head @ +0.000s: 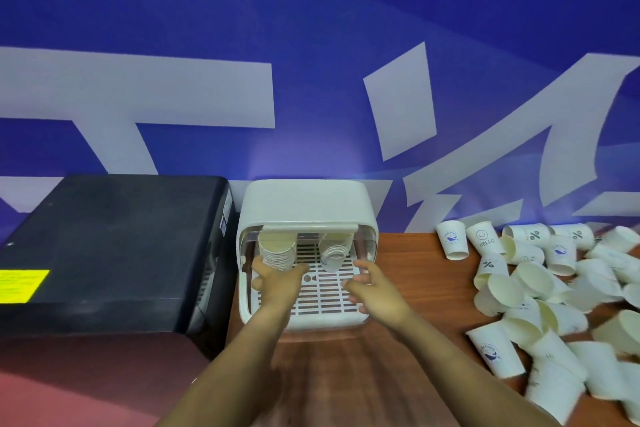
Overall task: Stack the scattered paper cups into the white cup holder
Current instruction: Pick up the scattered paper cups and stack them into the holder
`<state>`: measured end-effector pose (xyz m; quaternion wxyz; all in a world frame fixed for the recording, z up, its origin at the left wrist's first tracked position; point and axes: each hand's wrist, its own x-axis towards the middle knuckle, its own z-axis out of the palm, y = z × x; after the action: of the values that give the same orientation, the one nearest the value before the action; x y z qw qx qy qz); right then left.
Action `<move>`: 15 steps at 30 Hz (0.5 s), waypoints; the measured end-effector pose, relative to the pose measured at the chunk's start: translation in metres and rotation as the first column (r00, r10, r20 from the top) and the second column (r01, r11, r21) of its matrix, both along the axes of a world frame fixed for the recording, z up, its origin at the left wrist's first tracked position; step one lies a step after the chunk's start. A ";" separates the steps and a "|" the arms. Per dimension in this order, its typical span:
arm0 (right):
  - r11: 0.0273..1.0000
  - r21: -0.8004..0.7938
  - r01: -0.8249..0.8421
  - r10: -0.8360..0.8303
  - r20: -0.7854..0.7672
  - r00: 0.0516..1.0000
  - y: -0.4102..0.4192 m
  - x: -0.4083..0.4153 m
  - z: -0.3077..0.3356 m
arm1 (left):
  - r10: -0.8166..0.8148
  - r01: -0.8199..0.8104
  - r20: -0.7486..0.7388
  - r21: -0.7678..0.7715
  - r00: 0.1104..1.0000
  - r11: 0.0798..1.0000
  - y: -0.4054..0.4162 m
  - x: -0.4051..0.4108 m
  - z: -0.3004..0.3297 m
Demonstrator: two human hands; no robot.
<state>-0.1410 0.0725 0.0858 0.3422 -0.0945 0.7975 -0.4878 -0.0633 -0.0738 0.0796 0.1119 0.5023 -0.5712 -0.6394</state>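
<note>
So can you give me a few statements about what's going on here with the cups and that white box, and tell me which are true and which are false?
1. The white cup holder already has two stacks of cups inside. True: a left stack and a right stack stand under its raised lid.
2. The right hand is carrying a cup. False: its fingers are spread over the slotted tray and hold nothing.
3. The loose cups lie to the right of the holder. True.
4. The left hand is out at the loose pile. False: it reaches to the foot of the left stack.
5. A black machine sits to the right of the holder. False: it is on the left.
</note>
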 end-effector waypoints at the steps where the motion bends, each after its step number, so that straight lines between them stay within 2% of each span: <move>1: 1.000 -0.002 -0.001 0.001 -0.013 1.000 0.002 0.001 0.002 | -0.021 0.021 0.012 0.001 1.000 1.000 0.007 0.004 0.004; 3: 1.000 0.004 0.009 -0.009 -0.027 1.000 0.007 0.004 0.003 | -0.102 0.102 0.023 -0.029 0.995 0.994 0.022 0.013 0.010; 5: 0.999 0.017 0.032 -0.032 -0.024 0.999 0.014 0.007 0.003 | -0.211 0.212 0.021 -0.126 0.977 0.969 0.035 0.016 0.013; 9: 0.997 0.036 0.071 -0.071 -0.018 0.997 0.042 0.008 0.001 | -0.415 0.409 0.049 -0.313 0.908 0.857 0.059 0.012 0.014; 15: 0.991 0.020 0.133 -0.133 -0.021 0.991 0.102 -0.016 -0.004 | -0.561 0.558 0.086 -0.302 0.824 0.773 0.110 -0.006 0.010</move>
<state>-0.1567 0.1741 0.0816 0.3019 -0.0424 0.8106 -0.5000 -0.0693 0.0358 0.0893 -0.0020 0.2827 -0.7881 -0.5468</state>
